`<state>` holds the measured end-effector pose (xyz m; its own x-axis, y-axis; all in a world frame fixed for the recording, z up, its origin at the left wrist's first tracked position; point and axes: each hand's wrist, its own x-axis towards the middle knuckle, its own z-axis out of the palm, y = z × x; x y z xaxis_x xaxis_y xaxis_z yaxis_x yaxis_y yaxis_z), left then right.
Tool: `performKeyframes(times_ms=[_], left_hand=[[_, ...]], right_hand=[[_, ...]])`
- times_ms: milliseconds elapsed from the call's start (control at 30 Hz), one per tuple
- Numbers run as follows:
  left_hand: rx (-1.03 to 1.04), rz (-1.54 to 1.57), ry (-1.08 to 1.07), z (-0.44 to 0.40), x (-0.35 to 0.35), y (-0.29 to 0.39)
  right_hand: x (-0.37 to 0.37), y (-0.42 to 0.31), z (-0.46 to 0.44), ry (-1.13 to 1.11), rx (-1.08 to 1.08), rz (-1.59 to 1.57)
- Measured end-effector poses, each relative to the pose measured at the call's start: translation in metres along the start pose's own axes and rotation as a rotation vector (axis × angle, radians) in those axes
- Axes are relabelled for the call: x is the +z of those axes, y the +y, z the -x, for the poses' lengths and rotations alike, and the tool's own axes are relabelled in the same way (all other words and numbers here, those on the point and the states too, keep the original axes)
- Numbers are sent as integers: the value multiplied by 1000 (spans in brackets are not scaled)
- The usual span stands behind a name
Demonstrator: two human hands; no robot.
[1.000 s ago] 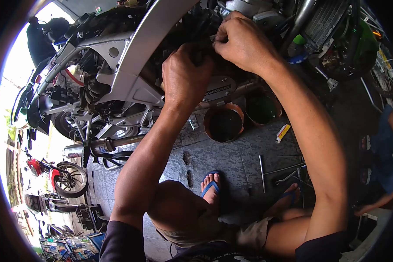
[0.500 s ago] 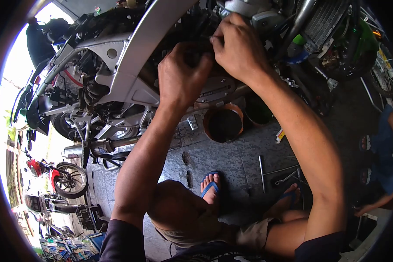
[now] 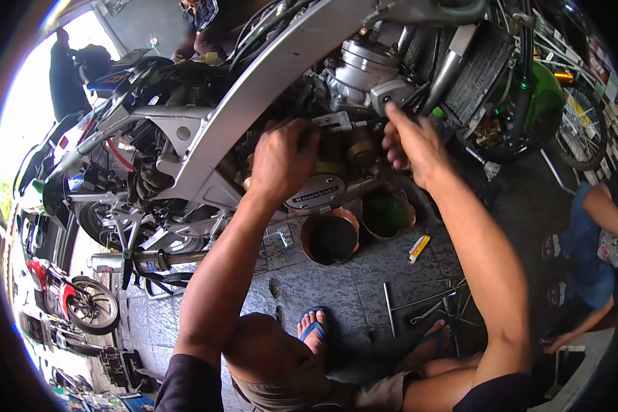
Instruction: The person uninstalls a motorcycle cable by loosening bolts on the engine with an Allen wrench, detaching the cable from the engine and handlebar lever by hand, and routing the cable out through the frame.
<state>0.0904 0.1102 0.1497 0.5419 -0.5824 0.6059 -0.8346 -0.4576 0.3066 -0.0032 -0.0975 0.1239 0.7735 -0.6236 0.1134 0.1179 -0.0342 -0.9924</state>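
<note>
A motorcycle with a silver frame fills the upper view. My left hand reaches in under the frame, above the oval Kawasaki cover; its fingers curl down among dark parts, and their tips and anything in them are hidden. My right hand is beside the silver engine cylinder, thumb raised and fingers apart, with nothing visible in it. Between the hands lie a small metal bracket and a brass-coloured round part.
Two round containers stand below the engine. A yellow-and-white box and metal tools lie on the floor. Another person's arm is at right; someone else is at the top. A red motorcycle stands left.
The view has shifted, showing more of the engine. My right hand has moved away from my left, to the right and down, and its fingers have spread. My left hand stays under the frame.
</note>
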Motion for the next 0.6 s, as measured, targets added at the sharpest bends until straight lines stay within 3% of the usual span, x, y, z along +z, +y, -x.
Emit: performKeyframes(times_ms=[67, 100, 300, 400, 600], left_hand=[[-95, 48, -52, -4, -2, 8], [-180, 99, -117, -7, -3, 11], [-231, 159, -66, -9, -1, 23], [-298, 9, -152, -14, 0, 32], [-324, 59, -142, -24, 9, 37]], right_hand=[[-2, 1, 8, -205, 348, -145], [0, 6, 5, -188, 334, -188], [20, 11, -1, -110, 327, -353], [33, 15, 5, 82, 258, -577], [46, 14, 14, 278, 200, -724]])
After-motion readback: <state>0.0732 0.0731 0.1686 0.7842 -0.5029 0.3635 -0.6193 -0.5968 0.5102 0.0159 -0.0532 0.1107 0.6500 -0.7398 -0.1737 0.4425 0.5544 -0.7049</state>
